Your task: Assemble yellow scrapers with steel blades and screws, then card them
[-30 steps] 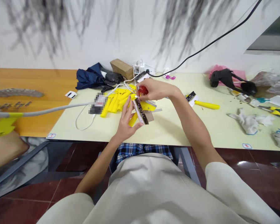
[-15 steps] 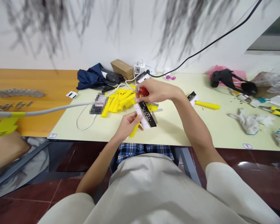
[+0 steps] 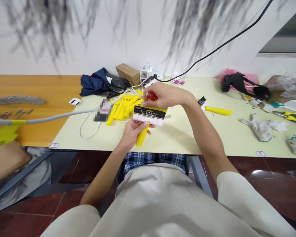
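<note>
My left hand [image 3: 132, 133] is closed around a yellow-handled scraper [image 3: 142, 135]. A black and white printed card [image 3: 149, 116] sits across the scraper's head, above the handle and close to my left thumb. My right hand [image 3: 162, 93] is closed on a screwdriver with a glossy red handle [image 3: 152, 95], just above the card; its shaft and tip are hidden. Behind my hands lies a pile of yellow scraper handles [image 3: 122, 108]. A thin metal strip [image 3: 167, 117] shows just right of the card.
To the right lies another carded yellow scraper [image 3: 218, 111]. Crumpled gloves [image 3: 259, 128] and pliers [image 3: 292, 117] are farther right. A blue cloth bundle [image 3: 95, 82], a cardboard box [image 3: 128, 74] and white cables stand at the back. A co-worker's arm [image 3: 12, 159] shows at left.
The card has turned from a steep slant to nearly level, with its printed face towards me, and shifted slightly left. My right hand keeps hold of the screwdriver in nearly the same place.
</note>
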`<state>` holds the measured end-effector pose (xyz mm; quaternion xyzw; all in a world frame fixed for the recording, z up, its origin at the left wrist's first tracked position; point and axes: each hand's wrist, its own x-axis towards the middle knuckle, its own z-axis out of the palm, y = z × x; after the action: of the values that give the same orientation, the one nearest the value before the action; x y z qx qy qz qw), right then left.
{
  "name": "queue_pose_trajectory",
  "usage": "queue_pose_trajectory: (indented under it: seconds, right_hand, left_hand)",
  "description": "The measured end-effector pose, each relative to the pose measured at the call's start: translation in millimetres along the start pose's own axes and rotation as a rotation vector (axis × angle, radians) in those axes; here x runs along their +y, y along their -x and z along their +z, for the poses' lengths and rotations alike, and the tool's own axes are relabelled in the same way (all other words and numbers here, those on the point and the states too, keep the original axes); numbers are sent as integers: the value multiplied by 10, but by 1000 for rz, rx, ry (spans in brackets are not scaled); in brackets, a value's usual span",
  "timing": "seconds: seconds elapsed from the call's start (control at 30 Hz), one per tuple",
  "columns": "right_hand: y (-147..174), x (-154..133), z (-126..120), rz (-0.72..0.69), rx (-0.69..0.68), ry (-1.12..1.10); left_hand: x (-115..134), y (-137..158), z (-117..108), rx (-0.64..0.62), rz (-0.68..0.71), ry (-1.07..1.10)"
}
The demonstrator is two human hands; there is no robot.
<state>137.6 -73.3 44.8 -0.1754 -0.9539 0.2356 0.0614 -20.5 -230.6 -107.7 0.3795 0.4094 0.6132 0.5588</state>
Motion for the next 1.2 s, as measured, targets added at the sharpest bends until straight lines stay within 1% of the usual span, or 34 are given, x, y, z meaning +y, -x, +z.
queue_pose_trajectory:
  seconds: [0.07,0.13,0.2,0.3,0.43,0.53,0.73,0.87,0.93,1.07,1.2]
  right_hand:
    - [10,-12,-1,-11,-15,-11]
    - [16,-26,2,-29,-33,-21]
    - [18,-35,6,-42,-43,-18]
    - [16,-32,5,-29,-22,20]
    - [20,-25,-11,19,-13,10]
    - [33,-25,-20,27,-25,-7]
    - [52,22,-52,58,-42,89]
    - [70,59,-102,55,-99,19]
    - [94,56,-135,46,-105,-21]
    - [196,-6,-228,77,-50,-49]
    - [387,-105,-363,131,35,-92]
  left_hand:
    - [2,15,14,-36,-34,-21]
    - [-2,40,32,-45,-50,-26]
    - [-9,67,55,-16,-23,-25]
    - [-7,100,86,43,36,-42]
    - [25,111,107,52,52,-74]
    - [37,108,111,65,42,-81]
    - [16,121,106,88,82,-91]
    - [17,140,121,65,85,-118]
    - [19,152,133,45,82,-119]
    - [25,185,159,-18,82,-122]
    - [33,212,194,-108,71,-123]
